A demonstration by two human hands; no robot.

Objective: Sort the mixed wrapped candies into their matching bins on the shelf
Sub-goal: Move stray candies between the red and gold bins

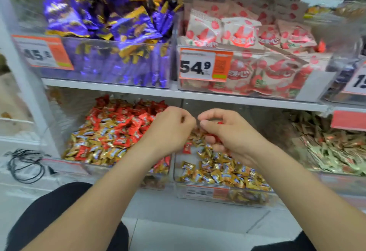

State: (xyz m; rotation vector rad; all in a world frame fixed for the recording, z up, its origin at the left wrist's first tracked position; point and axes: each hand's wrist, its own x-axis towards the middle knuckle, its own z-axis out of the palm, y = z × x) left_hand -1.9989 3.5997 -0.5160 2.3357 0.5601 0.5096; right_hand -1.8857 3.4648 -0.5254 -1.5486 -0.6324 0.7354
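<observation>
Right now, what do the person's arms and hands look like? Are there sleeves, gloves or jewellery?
The left hand and right hand are bare: no gloves, rings or watch show. The left forearm and right forearm are uncovered to the frame edge, so no sleeve is visible. Black clothing covers the legs.

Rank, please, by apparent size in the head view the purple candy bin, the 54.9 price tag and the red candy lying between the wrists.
1. purple candy bin
2. 54.9 price tag
3. red candy, clearly smallest
</observation>
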